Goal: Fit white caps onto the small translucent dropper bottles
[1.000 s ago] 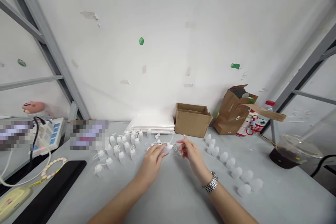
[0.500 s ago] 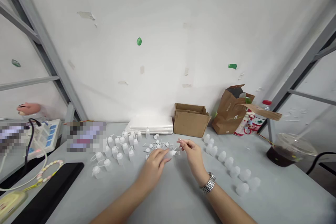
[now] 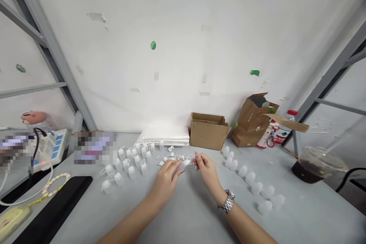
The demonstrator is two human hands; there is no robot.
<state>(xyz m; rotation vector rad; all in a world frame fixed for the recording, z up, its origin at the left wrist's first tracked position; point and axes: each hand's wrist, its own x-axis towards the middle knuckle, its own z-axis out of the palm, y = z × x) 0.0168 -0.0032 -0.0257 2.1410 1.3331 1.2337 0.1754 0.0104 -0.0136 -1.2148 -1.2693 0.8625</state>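
Near the middle of the grey table [image 3: 183,206], my left hand [image 3: 167,175] holds a small translucent bottle [image 3: 180,165] on its side between thumb and fingers. My right hand [image 3: 205,166], with a metal watch at the wrist, pinches the thin strap of a white cap [image 3: 187,162] at the bottle's mouth. Behind the hands lies a pile of loose white caps [image 3: 171,156], partly hidden by them. To the left stand several capped bottles [image 3: 132,172] with looped straps. Several bottles without visible straps [image 3: 250,177] form a slanting line on the right.
At the back are a stack of white sheets [image 3: 164,136], a cardboard box [image 3: 209,131] and a brown paper bag [image 3: 247,124]. A drink cup [image 3: 311,166] stands far right. On the left lie a black pad [image 3: 57,206], a bead bracelet [image 3: 54,185] and a power strip [image 3: 57,148].
My right fingers have moved slightly closer to the bottle mouth and curled in more, and the strap now bends in a loop below them. The whole view has shifted slightly.
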